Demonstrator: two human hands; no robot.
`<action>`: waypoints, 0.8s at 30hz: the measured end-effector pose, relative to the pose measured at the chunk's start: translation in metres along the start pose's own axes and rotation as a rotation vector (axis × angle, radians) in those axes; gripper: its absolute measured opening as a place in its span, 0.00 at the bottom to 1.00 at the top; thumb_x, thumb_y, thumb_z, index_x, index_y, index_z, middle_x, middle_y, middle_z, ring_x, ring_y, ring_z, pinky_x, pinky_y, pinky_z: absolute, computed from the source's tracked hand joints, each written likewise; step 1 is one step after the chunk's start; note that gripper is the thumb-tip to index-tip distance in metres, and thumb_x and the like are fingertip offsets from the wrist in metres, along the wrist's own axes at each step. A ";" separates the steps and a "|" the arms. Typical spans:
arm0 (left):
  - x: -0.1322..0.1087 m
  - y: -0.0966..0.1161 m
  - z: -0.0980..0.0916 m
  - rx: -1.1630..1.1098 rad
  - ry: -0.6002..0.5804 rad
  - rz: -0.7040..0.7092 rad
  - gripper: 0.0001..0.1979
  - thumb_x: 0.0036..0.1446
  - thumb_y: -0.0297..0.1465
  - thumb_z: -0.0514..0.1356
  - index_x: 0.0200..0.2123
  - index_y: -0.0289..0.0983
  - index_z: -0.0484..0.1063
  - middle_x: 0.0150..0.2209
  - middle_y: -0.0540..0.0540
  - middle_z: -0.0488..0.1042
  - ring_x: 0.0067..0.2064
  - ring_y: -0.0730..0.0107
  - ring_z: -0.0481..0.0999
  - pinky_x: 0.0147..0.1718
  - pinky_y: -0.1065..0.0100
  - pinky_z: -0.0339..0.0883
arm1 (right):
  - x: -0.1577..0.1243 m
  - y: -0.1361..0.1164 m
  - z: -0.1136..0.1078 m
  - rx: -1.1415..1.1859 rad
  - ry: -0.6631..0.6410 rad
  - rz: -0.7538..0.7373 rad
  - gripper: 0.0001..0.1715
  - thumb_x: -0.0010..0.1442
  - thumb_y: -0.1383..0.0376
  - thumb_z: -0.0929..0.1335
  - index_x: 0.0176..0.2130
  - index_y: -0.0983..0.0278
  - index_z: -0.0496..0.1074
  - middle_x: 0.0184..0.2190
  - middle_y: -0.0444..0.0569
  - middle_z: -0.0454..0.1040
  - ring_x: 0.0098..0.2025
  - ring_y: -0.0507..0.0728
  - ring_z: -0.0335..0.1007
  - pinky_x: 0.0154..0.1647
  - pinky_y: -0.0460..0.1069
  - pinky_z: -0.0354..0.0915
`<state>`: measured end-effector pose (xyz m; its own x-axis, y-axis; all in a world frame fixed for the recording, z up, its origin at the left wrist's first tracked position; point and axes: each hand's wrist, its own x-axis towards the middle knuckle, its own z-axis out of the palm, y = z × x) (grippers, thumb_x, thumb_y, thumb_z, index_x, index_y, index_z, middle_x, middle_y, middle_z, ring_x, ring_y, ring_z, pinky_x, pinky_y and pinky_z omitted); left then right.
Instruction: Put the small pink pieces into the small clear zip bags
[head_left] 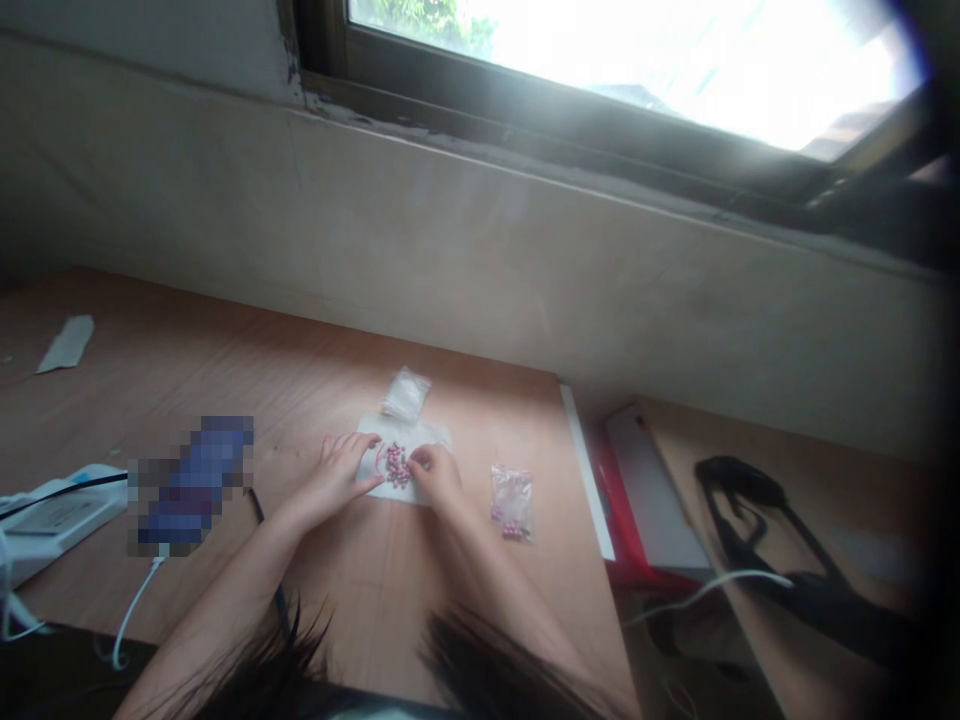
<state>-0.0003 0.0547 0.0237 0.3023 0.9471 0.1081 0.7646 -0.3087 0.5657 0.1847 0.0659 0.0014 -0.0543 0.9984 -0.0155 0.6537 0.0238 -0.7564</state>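
Many small pink and dark beads (pixel 397 464) lie in a loose pile on a white sheet of paper (pixel 401 435) on the wooden desk. To the left of the pile, my left hand (pixel 346 465) rests at the paper's edge, thumb and fingers spread apart around a curved pink strand (pixel 380 457). On the other side, my right hand (pixel 436 472) is at the pile's right edge with its fingertips pinched together. Whatever sits between those fingertips is too small to make out.
A clear bag (pixel 406 395) lies behind the paper, and another bag with pink beads (pixel 512 503) lies to the right. At left are a blurred-out phone (pixel 196 485) on a white cable and a white power strip (pixel 67 520). A black strap (pixel 765 520) lies at far right.
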 end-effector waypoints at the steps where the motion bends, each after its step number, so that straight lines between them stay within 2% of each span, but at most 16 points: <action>1: 0.000 0.001 0.000 -0.003 0.001 -0.003 0.20 0.45 0.36 0.57 0.43 0.39 0.62 0.42 0.44 0.67 0.45 0.59 0.63 0.45 0.59 0.50 | 0.001 0.000 -0.001 -0.001 -0.009 0.016 0.05 0.46 0.68 0.64 0.26 0.66 0.69 0.27 0.49 0.70 0.30 0.52 0.64 0.33 0.47 0.59; 8: 0.001 0.003 0.000 -0.007 0.008 -0.010 0.20 0.45 0.37 0.57 0.44 0.39 0.61 0.43 0.43 0.66 0.46 0.58 0.63 0.45 0.58 0.50 | 0.009 -0.008 -0.010 0.071 -0.061 0.154 0.03 0.41 0.68 0.67 0.22 0.67 0.68 0.21 0.47 0.70 0.25 0.52 0.65 0.26 0.45 0.58; 11: 0.002 0.002 0.004 -0.015 0.002 -0.019 0.20 0.45 0.38 0.57 0.43 0.38 0.61 0.43 0.43 0.67 0.46 0.58 0.63 0.45 0.59 0.51 | 0.006 -0.020 -0.012 0.244 -0.060 0.186 0.04 0.42 0.67 0.66 0.22 0.68 0.68 0.18 0.46 0.70 0.22 0.51 0.66 0.25 0.45 0.59; 14: 0.003 0.000 0.009 -0.025 0.018 -0.039 0.20 0.44 0.38 0.58 0.42 0.38 0.62 0.42 0.43 0.67 0.45 0.59 0.64 0.45 0.59 0.52 | 0.000 -0.035 -0.008 0.463 -0.127 0.177 0.08 0.45 0.64 0.65 0.25 0.68 0.68 0.17 0.46 0.70 0.19 0.51 0.65 0.21 0.44 0.60; 17: 0.002 -0.002 0.010 -0.020 0.034 -0.058 0.21 0.45 0.38 0.57 0.42 0.38 0.62 0.42 0.43 0.67 0.45 0.59 0.65 0.45 0.59 0.52 | -0.001 -0.043 -0.002 0.535 -0.179 0.173 0.10 0.45 0.63 0.65 0.29 0.68 0.68 0.17 0.45 0.70 0.17 0.50 0.64 0.19 0.44 0.59; 21: 0.001 -0.004 0.003 -0.011 0.018 -0.046 0.20 0.45 0.37 0.57 0.42 0.37 0.62 0.42 0.43 0.67 0.45 0.59 0.65 0.45 0.59 0.52 | 0.007 -0.038 0.005 0.315 -0.027 0.251 0.09 0.47 0.66 0.64 0.32 0.68 0.67 0.17 0.45 0.69 0.17 0.49 0.64 0.20 0.44 0.58; 24: 0.001 -0.007 0.001 0.002 0.022 -0.050 0.19 0.45 0.37 0.57 0.42 0.38 0.62 0.42 0.44 0.67 0.46 0.59 0.64 0.45 0.60 0.52 | 0.015 -0.029 0.009 0.023 0.036 0.211 0.05 0.45 0.67 0.65 0.27 0.68 0.67 0.23 0.49 0.71 0.25 0.51 0.67 0.25 0.44 0.59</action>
<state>-0.0052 0.0577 0.0191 0.2512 0.9630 0.0979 0.7796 -0.2613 0.5691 0.1583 0.0799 0.0176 0.1090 0.9823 -0.1522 0.6305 -0.1867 -0.7534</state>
